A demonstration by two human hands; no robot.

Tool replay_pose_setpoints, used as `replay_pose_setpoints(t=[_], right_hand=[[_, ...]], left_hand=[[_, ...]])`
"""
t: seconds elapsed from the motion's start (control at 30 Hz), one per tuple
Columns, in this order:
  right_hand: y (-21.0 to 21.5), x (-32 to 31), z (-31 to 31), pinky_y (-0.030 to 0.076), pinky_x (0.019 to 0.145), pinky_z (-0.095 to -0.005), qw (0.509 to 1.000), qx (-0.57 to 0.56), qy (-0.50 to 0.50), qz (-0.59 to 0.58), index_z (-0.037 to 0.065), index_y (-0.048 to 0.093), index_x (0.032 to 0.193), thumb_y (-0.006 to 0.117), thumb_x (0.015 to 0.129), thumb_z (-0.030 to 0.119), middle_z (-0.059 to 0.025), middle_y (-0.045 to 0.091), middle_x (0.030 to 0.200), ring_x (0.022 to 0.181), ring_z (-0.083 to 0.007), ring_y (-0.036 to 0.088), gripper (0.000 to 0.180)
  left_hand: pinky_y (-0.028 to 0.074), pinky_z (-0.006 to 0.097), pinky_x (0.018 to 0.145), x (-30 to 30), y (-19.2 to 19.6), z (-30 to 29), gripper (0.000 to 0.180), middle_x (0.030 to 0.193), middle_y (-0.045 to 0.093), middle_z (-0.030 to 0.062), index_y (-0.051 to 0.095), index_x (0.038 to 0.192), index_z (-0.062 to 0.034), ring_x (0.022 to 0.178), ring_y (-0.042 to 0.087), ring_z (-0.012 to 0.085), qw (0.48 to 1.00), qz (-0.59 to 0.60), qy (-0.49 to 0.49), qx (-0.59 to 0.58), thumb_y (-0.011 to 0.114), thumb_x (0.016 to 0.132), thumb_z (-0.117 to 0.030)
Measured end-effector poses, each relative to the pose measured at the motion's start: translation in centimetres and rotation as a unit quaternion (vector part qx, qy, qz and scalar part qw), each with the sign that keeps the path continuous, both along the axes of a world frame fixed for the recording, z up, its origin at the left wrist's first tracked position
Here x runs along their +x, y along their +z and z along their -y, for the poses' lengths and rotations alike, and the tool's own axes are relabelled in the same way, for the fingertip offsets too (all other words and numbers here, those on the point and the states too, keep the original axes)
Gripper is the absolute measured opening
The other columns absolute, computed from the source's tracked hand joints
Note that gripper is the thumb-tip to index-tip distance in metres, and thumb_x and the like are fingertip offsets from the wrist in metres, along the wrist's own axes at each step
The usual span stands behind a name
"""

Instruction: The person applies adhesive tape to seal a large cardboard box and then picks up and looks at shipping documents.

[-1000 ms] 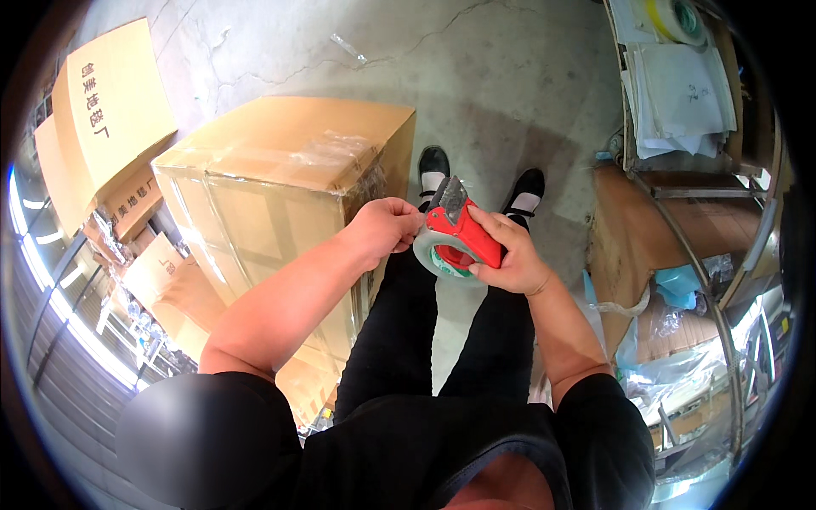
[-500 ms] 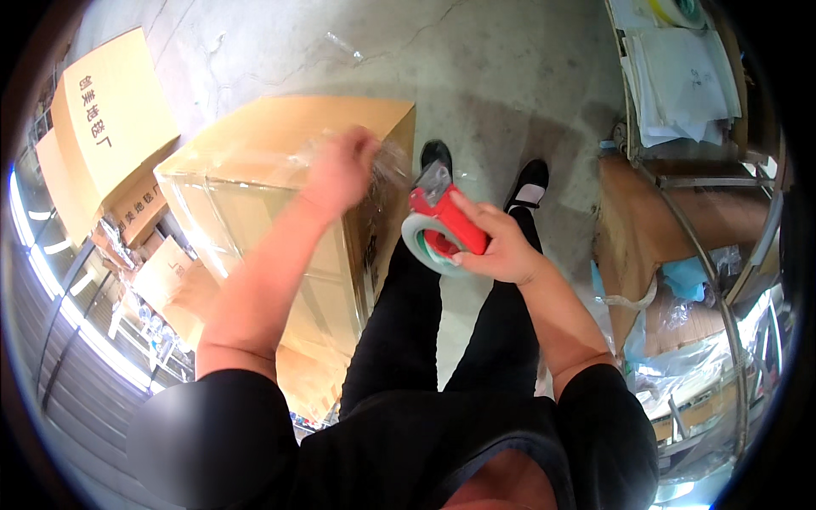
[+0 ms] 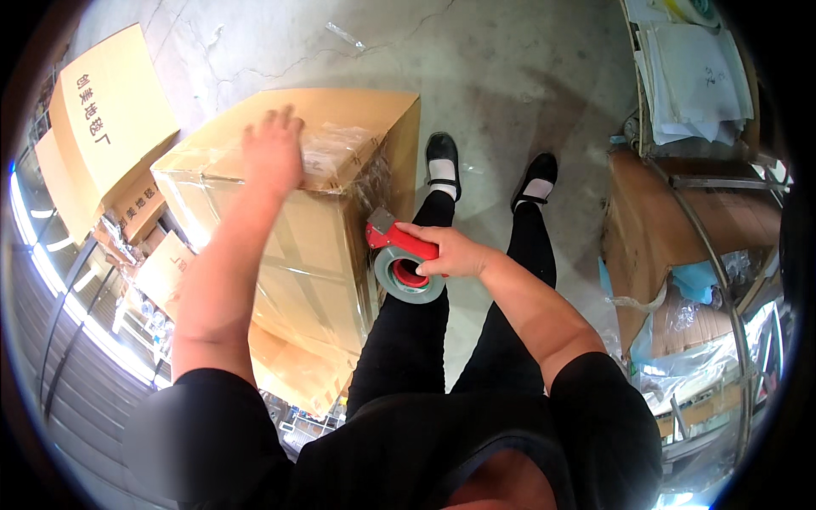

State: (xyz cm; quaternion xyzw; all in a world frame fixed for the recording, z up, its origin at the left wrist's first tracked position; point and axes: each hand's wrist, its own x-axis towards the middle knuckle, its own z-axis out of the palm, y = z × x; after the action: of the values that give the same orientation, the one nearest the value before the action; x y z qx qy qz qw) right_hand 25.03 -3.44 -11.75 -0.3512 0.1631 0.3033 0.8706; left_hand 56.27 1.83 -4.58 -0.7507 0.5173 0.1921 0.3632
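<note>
My left hand [image 3: 274, 153] lies open with fingers apart on top of a large cardboard box [image 3: 313, 276]. Beside it, a patch of wrinkled clear tape [image 3: 340, 146] sticks to the top near the right edge, and more tape covers the corner below. My right hand [image 3: 459, 250] is closed round the red handle of a tape dispenser [image 3: 403, 242] carrying a wide roll of pale tape [image 3: 406, 294]. The dispenser is held close to the box's right side, above my left leg; whether it touches the box I cannot tell.
Printed cartons [image 3: 115, 98] stand at the left behind the box. A metal rack [image 3: 710, 255] on the right holds white paper sheets [image 3: 693, 81] and brown cardboard [image 3: 642, 217]. A scrap of clear plastic [image 3: 344, 36] lies on the concrete floor [image 3: 501, 51].
My left hand has moved left from the box's right edge and spread onto its top. My right hand has brought the dispenser down and left, turning it toward the box.
</note>
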Motion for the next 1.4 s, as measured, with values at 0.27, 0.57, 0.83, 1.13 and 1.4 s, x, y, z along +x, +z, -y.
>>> replay_pose_setpoints(t=[0.27, 0.57, 0.83, 1.13, 1.4], right_hand=[[0.3, -0.7, -0.8, 0.051, 0.071, -0.0289, 0.998, -0.057, -0.008, 0.018, 0.024, 0.033, 0.149, 0.070, 0.071, 0.013, -0.0109, 0.056, 0.104, 0.078, -0.0195, 0.061, 0.087], [3.5, -7.0, 1.5, 0.048, 0.084, -0.0324, 0.991, -0.131, 0.010, 0.035, 0.019, 0.037, 0.147, 0.072, 0.069, 0.014, -0.0160, 0.061, 0.116, 0.099, -0.0252, 0.063, 0.086], [-2.5, 4.9, 1.6, 0.051, 0.071, -0.0306, 0.954, -0.062, 0.290, 0.038, 0.019, 0.054, 0.135, 0.070, 0.067, 0.022, -0.0083, 0.067, 0.092, 0.081, -0.0185, 0.065, 0.071], [-3.9, 0.8, 4.2, 0.052, 0.084, -0.0309, 0.870, 0.209, 0.408, -0.180, 0.014, 0.050, 0.138, 0.065, 0.068, 0.007, -0.0050, 0.064, 0.114, 0.096, -0.0137, 0.062, 0.072], [-0.5, -13.5, 8.2, 0.055, 0.078, -0.0306, 0.913, 0.225, -0.042, -0.338, 0.001, 0.050, 0.131, 0.062, 0.076, 0.009, -0.0100, 0.065, 0.105, 0.084, -0.0176, 0.065, 0.057]], left_hand=[[0.031, 0.053, 0.108, -9.2, 1.8, 2.2, 0.056, 0.142, 0.048, 0.0063, 0.053, 0.128, -0.0084, 0.131, 0.043, 0.0248, 0.986, -0.085, 0.114, 0.092, 0.064, 0.084, -0.041], [0.035, 0.050, 0.105, -9.1, 1.5, 2.5, 0.059, 0.145, 0.045, 0.0064, 0.054, 0.131, -0.0107, 0.134, 0.040, 0.0256, 0.967, -0.094, 0.161, 0.172, 0.064, 0.083, -0.044], [0.005, 0.055, 0.116, -14.2, 2.6, -2.2, 0.051, 0.147, 0.040, 0.0115, 0.054, 0.134, -0.0106, 0.141, 0.026, 0.0326, 0.876, -0.221, -0.275, 0.329, 0.043, 0.091, -0.037], [0.015, 0.049, 0.116, -12.4, 2.0, -1.3, 0.053, 0.144, 0.044, 0.0170, 0.057, 0.131, -0.0057, 0.139, 0.031, 0.0307, 0.930, -0.298, -0.192, 0.102, 0.044, 0.091, -0.038], [0.026, 0.047, 0.112, -2.0, 2.0, 4.3, 0.057, 0.148, 0.041, 0.0056, 0.050, 0.138, -0.0173, 0.138, 0.034, 0.0282, 0.906, -0.204, 0.317, 0.190, 0.041, 0.094, -0.052]])
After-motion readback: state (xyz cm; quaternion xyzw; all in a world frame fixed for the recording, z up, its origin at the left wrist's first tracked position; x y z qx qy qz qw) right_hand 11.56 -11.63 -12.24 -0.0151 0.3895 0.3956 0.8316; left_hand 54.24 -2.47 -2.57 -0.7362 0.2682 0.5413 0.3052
